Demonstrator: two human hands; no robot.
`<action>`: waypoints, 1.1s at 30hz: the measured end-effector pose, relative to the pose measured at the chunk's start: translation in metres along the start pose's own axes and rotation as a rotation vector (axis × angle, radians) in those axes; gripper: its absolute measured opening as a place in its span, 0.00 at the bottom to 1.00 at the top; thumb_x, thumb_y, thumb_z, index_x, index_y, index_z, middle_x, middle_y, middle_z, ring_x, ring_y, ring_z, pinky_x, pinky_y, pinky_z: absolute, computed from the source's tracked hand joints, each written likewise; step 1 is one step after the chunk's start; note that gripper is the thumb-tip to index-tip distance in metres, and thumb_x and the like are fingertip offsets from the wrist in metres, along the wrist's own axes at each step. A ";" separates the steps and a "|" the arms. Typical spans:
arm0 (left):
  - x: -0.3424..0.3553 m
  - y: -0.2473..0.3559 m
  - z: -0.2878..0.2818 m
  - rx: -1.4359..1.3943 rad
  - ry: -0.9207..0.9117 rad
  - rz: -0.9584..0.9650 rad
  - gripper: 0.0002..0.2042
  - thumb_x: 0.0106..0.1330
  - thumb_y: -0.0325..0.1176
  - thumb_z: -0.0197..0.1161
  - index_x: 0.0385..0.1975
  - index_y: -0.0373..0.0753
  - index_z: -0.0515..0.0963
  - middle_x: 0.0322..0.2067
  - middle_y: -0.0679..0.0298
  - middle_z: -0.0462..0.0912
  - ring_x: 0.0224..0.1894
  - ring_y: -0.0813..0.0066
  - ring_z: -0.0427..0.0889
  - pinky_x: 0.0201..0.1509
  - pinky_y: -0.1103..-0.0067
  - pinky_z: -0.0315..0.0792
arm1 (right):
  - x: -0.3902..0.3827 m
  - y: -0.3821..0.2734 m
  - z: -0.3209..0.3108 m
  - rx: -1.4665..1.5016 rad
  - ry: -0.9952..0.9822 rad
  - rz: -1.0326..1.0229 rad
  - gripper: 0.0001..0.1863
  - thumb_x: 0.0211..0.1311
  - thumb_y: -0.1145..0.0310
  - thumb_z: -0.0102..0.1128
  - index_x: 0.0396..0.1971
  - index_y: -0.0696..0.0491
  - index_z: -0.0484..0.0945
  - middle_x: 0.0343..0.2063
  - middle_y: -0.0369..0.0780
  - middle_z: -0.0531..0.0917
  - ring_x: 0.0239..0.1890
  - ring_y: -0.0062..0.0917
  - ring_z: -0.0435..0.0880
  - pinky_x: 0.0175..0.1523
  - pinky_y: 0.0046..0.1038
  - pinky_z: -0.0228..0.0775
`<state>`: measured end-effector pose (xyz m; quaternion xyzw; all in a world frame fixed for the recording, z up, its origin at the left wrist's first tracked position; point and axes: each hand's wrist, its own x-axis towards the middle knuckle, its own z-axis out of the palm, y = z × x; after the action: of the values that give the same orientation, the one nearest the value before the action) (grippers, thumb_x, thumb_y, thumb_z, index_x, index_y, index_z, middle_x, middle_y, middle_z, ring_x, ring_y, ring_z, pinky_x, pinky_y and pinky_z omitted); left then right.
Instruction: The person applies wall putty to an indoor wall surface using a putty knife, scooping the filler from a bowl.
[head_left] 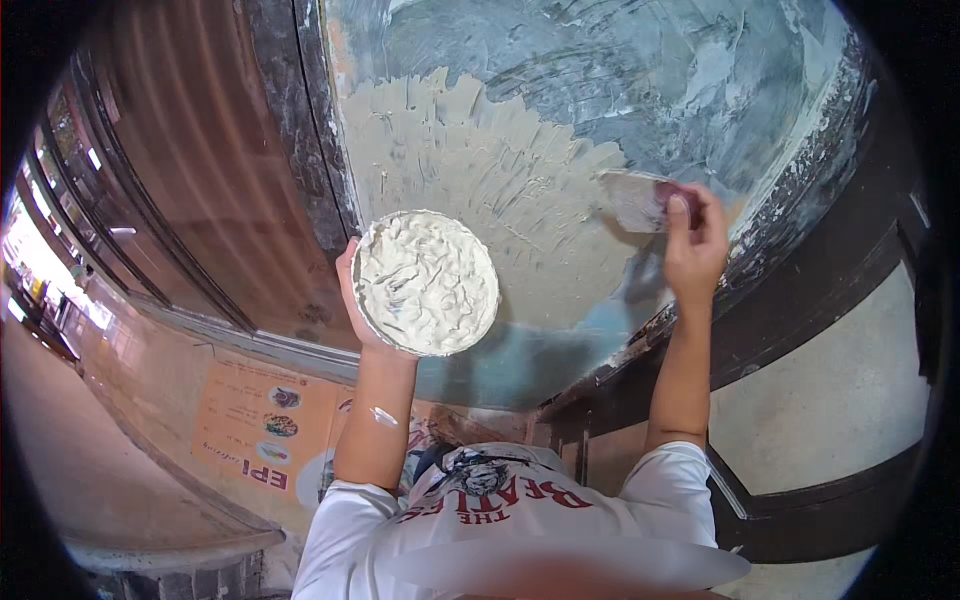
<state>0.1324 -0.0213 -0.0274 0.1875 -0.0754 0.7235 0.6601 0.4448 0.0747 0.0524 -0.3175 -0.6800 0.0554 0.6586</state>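
Note:
My left hand point(349, 290) is wrapped round the side and underside of a round tub of whitish putty point(428, 285), held up in front of the wall. The putty fills it nearly to the rim, and its surface is rippled. Between the fingers and thumb of my right hand point(697, 245) is a putty knife point(632, 200), its wide pale blade lying at the right edge of the fresh putty coat point(450, 150). That beige coat covers the middle of the blue-grey wall point(650, 90) in fan-like strokes. A white smear marks my left forearm.
Left of the wall stands a brown door or window panel point(190, 150) with a dark frame. Dark-framed pale panels point(830, 370) are on the right. Below left, an orange printed sheet point(250, 415) lies near a curved ledge point(170, 550).

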 end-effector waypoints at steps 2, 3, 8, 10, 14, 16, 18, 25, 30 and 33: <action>0.000 -0.002 0.000 0.010 0.006 -0.015 0.28 0.71 0.54 0.47 0.53 0.35 0.79 0.52 0.50 0.82 0.53 0.49 0.81 0.59 0.56 0.76 | -0.011 -0.006 0.004 -0.043 -0.069 -0.237 0.07 0.62 0.77 0.62 0.41 0.57 0.80 0.37 0.39 0.83 0.40 0.25 0.79 0.46 0.26 0.72; 0.000 -0.003 0.000 0.009 0.005 -0.018 0.28 0.71 0.54 0.47 0.53 0.35 0.79 0.52 0.50 0.82 0.53 0.49 0.81 0.59 0.56 0.76 | -0.016 -0.009 0.006 -0.087 -0.137 -0.475 0.08 0.58 0.79 0.64 0.38 0.56 0.81 0.37 0.39 0.84 0.39 0.28 0.79 0.45 0.28 0.71; -0.005 -0.006 -0.006 -0.045 0.046 -0.041 0.27 0.71 0.54 0.50 0.53 0.35 0.79 0.53 0.50 0.81 0.54 0.50 0.81 0.60 0.56 0.75 | -0.052 -0.046 0.022 -0.218 -0.234 -0.758 0.11 0.49 0.79 0.69 0.34 0.51 0.83 0.41 0.35 0.86 0.41 0.32 0.77 0.44 0.32 0.70; -0.007 -0.007 0.001 -0.085 0.029 -0.067 0.27 0.70 0.54 0.50 0.53 0.35 0.79 0.53 0.50 0.81 0.54 0.50 0.81 0.60 0.55 0.75 | -0.060 -0.043 0.023 -0.171 -0.260 -0.777 0.12 0.47 0.75 0.72 0.35 0.49 0.84 0.44 0.32 0.86 0.43 0.33 0.76 0.46 0.33 0.70; -0.013 0.001 0.000 -0.141 0.039 -0.120 0.30 0.69 0.56 0.49 0.57 0.36 0.77 0.56 0.48 0.79 0.57 0.47 0.78 0.63 0.52 0.71 | -0.067 -0.036 0.023 -0.256 -0.301 -0.793 0.13 0.48 0.74 0.71 0.37 0.48 0.84 0.46 0.32 0.85 0.43 0.32 0.76 0.47 0.34 0.70; -0.014 0.006 -0.001 -0.175 0.066 -0.145 0.32 0.68 0.58 0.49 0.60 0.36 0.75 0.59 0.46 0.76 0.59 0.43 0.76 0.64 0.49 0.69 | -0.073 -0.038 0.024 -0.260 -0.298 -0.772 0.13 0.48 0.76 0.70 0.36 0.47 0.84 0.45 0.32 0.86 0.44 0.33 0.76 0.47 0.36 0.70; -0.016 0.006 0.005 0.024 0.245 -0.135 0.30 0.71 0.55 0.47 0.58 0.36 0.76 0.59 0.48 0.77 0.60 0.46 0.76 0.65 0.52 0.68 | -0.076 -0.040 0.024 -0.264 -0.296 -0.747 0.13 0.49 0.77 0.70 0.35 0.46 0.84 0.44 0.33 0.87 0.45 0.33 0.76 0.48 0.37 0.70; -0.022 0.027 0.006 0.023 0.191 -0.102 0.30 0.71 0.56 0.47 0.57 0.35 0.76 0.57 0.48 0.78 0.58 0.47 0.78 0.63 0.53 0.71 | -0.071 -0.047 0.026 -0.372 -0.303 -0.710 0.16 0.45 0.76 0.70 0.38 0.49 0.84 0.41 0.33 0.86 0.41 0.33 0.76 0.47 0.33 0.69; -0.025 0.045 0.007 0.043 0.169 -0.072 0.30 0.70 0.56 0.47 0.56 0.35 0.77 0.56 0.48 0.79 0.55 0.48 0.79 0.61 0.54 0.73 | -0.064 -0.053 0.034 -0.244 -0.159 -0.432 0.09 0.58 0.81 0.62 0.38 0.56 0.80 0.36 0.38 0.85 0.33 0.28 0.81 0.45 0.31 0.72; -0.027 0.049 0.013 0.027 0.074 -0.043 0.30 0.71 0.56 0.46 0.55 0.33 0.77 0.54 0.49 0.81 0.54 0.50 0.81 0.60 0.56 0.75 | -0.070 -0.066 0.054 0.357 -0.082 0.403 0.07 0.68 0.76 0.58 0.43 0.59 0.77 0.35 0.37 0.84 0.36 0.20 0.82 0.43 0.24 0.74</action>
<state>0.0881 -0.0563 -0.0189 0.1710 -0.0370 0.7166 0.6752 0.3658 0.0051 0.0177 -0.3228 -0.6087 0.3173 0.6516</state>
